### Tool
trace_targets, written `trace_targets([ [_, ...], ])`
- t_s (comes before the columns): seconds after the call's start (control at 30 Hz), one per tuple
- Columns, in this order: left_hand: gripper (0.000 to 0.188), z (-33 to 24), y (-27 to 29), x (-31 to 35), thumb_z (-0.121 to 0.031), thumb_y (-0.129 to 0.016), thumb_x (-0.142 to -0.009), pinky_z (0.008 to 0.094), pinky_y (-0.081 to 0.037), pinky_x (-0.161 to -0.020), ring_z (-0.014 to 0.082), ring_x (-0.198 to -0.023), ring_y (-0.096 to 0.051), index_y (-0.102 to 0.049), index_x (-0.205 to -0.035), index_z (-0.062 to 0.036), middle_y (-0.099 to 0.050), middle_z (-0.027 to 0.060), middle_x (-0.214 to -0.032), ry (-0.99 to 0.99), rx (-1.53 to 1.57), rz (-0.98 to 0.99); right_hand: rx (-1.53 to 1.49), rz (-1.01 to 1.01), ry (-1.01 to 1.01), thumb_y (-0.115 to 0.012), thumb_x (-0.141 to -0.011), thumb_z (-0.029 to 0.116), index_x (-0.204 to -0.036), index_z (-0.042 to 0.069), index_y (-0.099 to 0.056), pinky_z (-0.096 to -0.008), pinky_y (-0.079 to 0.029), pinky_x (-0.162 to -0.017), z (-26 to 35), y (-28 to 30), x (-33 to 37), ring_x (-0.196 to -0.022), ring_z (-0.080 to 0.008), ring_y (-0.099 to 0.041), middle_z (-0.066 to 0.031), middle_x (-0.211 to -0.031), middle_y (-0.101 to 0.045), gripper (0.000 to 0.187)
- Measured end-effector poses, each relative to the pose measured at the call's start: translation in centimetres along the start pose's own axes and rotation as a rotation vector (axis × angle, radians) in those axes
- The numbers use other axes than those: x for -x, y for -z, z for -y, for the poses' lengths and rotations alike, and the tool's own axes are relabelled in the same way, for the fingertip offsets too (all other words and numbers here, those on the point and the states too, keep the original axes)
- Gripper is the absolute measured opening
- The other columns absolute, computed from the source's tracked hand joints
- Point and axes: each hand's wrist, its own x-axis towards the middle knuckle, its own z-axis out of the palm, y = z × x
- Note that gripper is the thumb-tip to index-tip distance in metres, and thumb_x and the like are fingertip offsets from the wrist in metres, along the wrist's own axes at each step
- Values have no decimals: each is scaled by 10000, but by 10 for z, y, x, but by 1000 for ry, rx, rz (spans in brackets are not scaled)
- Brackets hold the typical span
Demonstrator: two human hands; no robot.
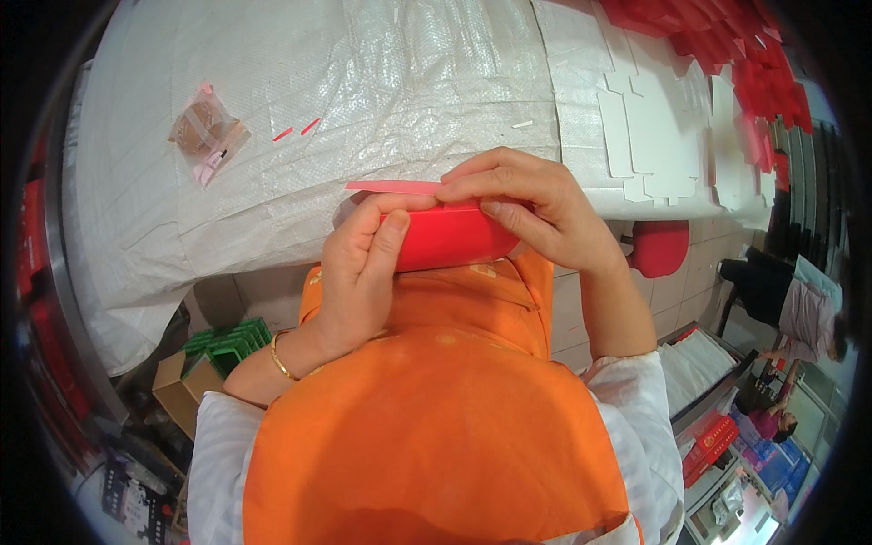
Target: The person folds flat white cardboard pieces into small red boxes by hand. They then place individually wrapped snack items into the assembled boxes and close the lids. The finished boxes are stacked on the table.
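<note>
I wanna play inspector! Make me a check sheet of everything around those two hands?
Surface: wrinkled white sheeting covers the table.
Job's things: one glossy red card piece, held in front of the orange apron; a lighter pinkish strip shows along its top.
Clutter: clear packet with something round and brown inside, two thin red strips, white card cut-outs and a red pile at upper right.
Hands: left hand grips the piece's left end; right hand has its fingers on the upper edge, toward the right.
Cables: nothing seen.
Surroundings: red seat, cardboard box, green things, other people at far right.
</note>
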Motion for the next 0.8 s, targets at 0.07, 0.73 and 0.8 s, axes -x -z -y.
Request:
trace_targets([
  [0.07,264,-6,-1,-2,-158,-414,-1052,247,-445,-902,101,-1002,-565,-605,-1129,7,-633,57,-1094,-13,-70,5,-27,21,-8,-536,-865,-36,-1120,31,-703,-320,-475,-906,-3,3,-1,-1029,-242,-629,-128,-1116,-656,312],
  [0.73,161,4,-1,5,-107,-483,-1022,244,-468,-882,91,-981,-583,-578,-1096,0,-637,61,-1070,44,133,-85,-7,14,-86,-565,-841,-43,-1083,40,-727,-302,-486,-871,16,-4,2,-1011,-217,-625,-116,-1101,-654,303],
  [0.8,148,6,-4,6,-86,-502,-1009,262,-477,-895,102,-997,-587,-566,-1108,3,-637,76,-1096,69,365,-78,-32,0,-106,-571,-841,-48,-1078,38,-728,-298,-489,-863,16,-8,1,-999,-209,-627,-113,-1096,-655,297],
])
